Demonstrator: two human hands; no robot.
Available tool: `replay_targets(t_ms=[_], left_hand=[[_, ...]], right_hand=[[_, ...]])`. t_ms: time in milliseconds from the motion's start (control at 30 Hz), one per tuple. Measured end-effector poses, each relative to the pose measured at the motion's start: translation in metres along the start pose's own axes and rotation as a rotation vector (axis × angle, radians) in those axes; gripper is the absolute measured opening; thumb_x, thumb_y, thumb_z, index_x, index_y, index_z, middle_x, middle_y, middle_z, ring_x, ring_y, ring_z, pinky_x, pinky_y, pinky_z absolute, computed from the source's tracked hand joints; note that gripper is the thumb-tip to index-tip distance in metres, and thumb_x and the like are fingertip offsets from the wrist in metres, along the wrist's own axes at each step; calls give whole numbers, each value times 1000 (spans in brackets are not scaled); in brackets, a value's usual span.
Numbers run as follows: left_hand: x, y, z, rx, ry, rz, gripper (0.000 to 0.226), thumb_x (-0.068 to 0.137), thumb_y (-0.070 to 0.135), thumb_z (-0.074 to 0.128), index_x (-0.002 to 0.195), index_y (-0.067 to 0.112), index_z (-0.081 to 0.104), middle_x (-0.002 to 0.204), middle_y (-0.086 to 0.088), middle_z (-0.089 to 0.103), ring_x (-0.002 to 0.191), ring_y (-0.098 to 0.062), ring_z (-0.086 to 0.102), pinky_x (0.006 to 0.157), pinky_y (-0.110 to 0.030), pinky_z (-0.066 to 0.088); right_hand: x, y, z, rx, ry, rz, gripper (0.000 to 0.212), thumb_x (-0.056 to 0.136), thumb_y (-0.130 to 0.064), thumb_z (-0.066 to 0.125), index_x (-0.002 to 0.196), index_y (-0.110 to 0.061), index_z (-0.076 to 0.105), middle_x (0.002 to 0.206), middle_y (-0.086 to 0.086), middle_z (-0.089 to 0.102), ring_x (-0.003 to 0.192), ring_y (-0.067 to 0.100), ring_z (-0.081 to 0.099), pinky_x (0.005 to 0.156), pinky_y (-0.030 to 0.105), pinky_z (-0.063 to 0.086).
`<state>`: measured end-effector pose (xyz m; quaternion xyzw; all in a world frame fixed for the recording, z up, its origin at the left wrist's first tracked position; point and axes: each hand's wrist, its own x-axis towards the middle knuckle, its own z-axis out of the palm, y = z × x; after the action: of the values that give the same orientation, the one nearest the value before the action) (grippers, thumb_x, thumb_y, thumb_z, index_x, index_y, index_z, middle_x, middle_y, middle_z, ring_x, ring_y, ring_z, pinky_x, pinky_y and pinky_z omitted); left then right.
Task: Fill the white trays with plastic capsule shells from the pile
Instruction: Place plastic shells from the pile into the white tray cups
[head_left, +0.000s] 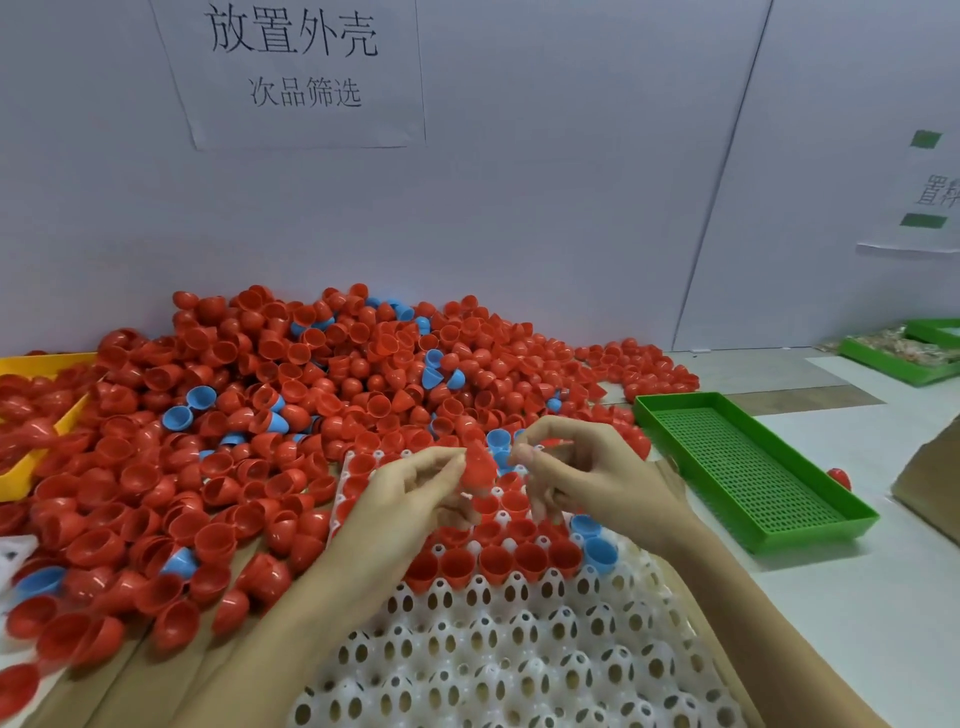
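A big pile of red and blue capsule shells (322, 384) covers the table against the wall. In front of me lies a white tray (498, 654) with holed cups; its far rows hold red shells (496, 561) and a few blue ones (600, 553). My left hand (415, 499) pinches a red shell (478, 465) above the tray's far end. Just to the right of that shell is my right hand (587, 473), fingers curled; its fingertips are blurred and I cannot tell if they hold anything.
An empty green mesh tray (748, 467) lies to the right. A yellow bin (31, 415) with red shells sits at the far left. Green trays (904, 358) stand at the back right. A cardboard box (935, 483) is at the right edge.
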<state>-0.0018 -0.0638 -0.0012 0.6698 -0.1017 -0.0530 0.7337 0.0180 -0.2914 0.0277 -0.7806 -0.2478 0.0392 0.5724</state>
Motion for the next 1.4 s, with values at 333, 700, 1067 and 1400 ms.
replay_targets(t_ms=[333,700,1067,1400], left_hand=[[4,-6,4,-146,-44,-151,26,111,9,41,118,3,65,69,-5,61,58,-13,55,51,-21,46],[-1,-1,4,-81,-128,-186,27,108,25,52,104,10,74,70,-9,62,56,-16,55,51,-22,45],[11,7,-28,-158,32,-148,35,108,33,54,124,4,64,67,-4,58,54,-14,54,47,-23,45],[12,11,-31,-127,54,-130,35,108,33,51,119,3,66,65,-3,56,51,-14,52,45,-22,43]], right_hand=[[-5,2,14,-131,-46,-108,26,99,-15,75,125,-21,73,98,4,76,88,23,74,80,26,59],[0,2,12,-282,-15,-211,16,100,-12,73,114,-19,71,79,-2,75,69,16,74,68,34,62],[-46,11,-77,-740,-111,162,16,99,-22,72,102,-38,73,76,-16,76,63,5,72,60,16,54],[-49,12,-84,-742,-148,233,7,100,-37,70,106,-39,72,76,-18,75,61,4,69,59,16,53]])
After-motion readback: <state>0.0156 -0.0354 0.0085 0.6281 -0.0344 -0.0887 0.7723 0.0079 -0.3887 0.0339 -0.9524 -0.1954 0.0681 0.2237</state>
